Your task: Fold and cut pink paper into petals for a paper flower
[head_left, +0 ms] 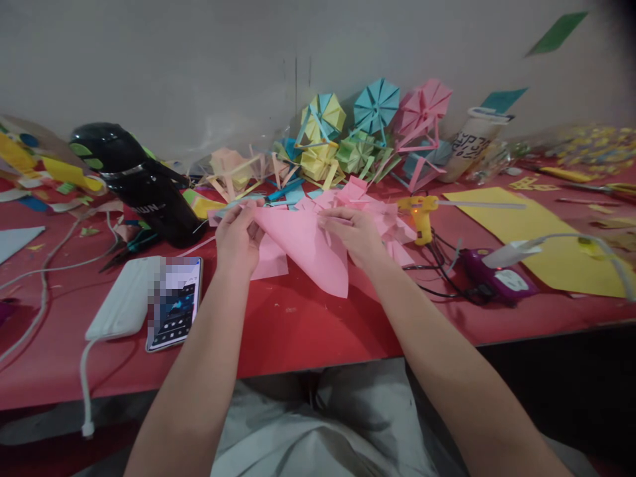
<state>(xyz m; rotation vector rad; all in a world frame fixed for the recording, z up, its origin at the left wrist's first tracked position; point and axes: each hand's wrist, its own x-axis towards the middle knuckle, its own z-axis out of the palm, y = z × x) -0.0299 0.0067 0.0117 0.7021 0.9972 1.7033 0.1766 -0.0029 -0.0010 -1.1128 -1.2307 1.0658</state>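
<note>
Left hand (237, 232), right hand (358, 235) pinch pink sheet (309, 248); long axis diagonal, loose corner pointing near right.

Two hands (239, 233), one held pink sheet (309, 250), one phone (179, 311), one glue gun (422, 215)

The pink sheet (313, 248) I hold hides part of the pink paper pile (392, 225) behind it. Left of the sheet, blocky blur covers part of the phone screen (181, 305); farther left, a pale paper (18, 244) is cut off. Far right of the sheet, yellow pieces (596, 151) blur together.
</note>
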